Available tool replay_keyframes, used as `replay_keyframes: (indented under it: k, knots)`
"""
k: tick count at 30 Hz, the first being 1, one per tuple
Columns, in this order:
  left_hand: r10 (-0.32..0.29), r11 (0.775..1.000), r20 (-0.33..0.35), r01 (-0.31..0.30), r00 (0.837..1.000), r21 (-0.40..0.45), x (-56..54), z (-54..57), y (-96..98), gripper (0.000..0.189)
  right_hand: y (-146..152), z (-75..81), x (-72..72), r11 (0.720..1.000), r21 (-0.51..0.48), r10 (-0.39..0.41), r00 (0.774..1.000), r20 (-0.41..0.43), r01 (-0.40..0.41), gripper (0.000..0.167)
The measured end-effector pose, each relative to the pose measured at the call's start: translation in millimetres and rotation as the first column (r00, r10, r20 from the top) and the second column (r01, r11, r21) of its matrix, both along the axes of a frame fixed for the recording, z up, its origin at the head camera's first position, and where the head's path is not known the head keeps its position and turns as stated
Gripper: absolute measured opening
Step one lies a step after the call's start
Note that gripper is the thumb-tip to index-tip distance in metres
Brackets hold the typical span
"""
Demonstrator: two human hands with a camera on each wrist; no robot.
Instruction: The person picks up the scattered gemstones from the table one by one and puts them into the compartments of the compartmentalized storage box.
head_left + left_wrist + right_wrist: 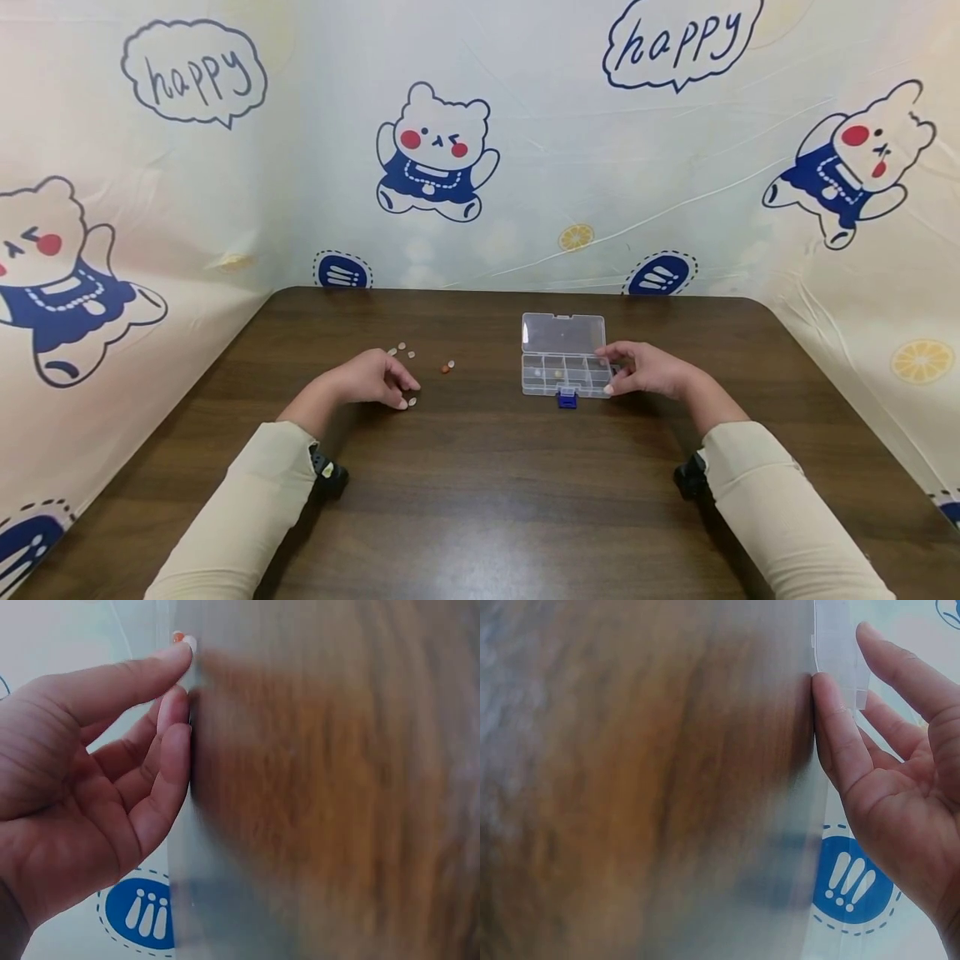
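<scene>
The left hand (372, 379) hangs low over the wood-grain table (480, 492), thumb and forefinger curved but a little apart, the tips just beside a small pale piece (412, 403); whether they touch it I cannot tell. That bent-finger pose probably suits something so tiny and flat. Well apart from it, the right hand (645, 369) grips the right end of a clear plastic compartment box (529, 386), thumb at the near corner and a finger at the far one, likely to steady so light a box without covering its compartments.

The box sits between the hands, nearer the right one. Its lid (562, 333) is folded back on the side away from the hands, which leaves the compartments accessible, and the blue latch (567, 401) sticks out on the near side. A couple of small pieces lie in the near row.

Just beyond the left hand are three more pale pieces (402, 346); to its right, an orange piece (445, 369) lies beside a white one (452, 364), all seemingly kept within that hand's easy reach
</scene>
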State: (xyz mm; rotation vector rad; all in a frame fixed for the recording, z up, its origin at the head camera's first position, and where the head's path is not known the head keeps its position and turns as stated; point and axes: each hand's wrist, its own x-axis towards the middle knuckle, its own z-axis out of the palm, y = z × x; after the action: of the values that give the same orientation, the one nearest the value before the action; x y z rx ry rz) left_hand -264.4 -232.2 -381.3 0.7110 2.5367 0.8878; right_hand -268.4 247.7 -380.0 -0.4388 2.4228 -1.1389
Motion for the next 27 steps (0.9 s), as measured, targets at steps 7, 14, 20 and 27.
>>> replay_keyframes:
  k: [7,14,20,27]
  knots:
    - [0.014,1.0,-0.008,-0.014,1.0,-0.022,0.3,-0.7,1.8,0.021,0.0,0.7,-0.8,1.0,0.011,-0.002,1.0,0.007,0.002,0.074]
    - [-0.008,0.999,-0.031,0.007,0.999,-0.038,0.1,-1.2,3.9,0.017,-0.7,0.4,-0.9,1.0,0.014,-0.005,1.0,0.01,0.005,0.074]
    - [-0.002,0.999,-0.02,0.001,1.0,-0.047,0.9,-1.0,6.8,0.012,0.2,-0.1,-0.4,1.0,0.012,-0.009,1.0,0.015,0.009,0.075]
    - [-0.007,1.0,-0.004,0.007,1.0,-0.03,3.4,0.0,7.7,0.008,0.6,-0.4,-0.9,1.0,0.012,-0.004,1.0,-0.003,0.004,0.074]
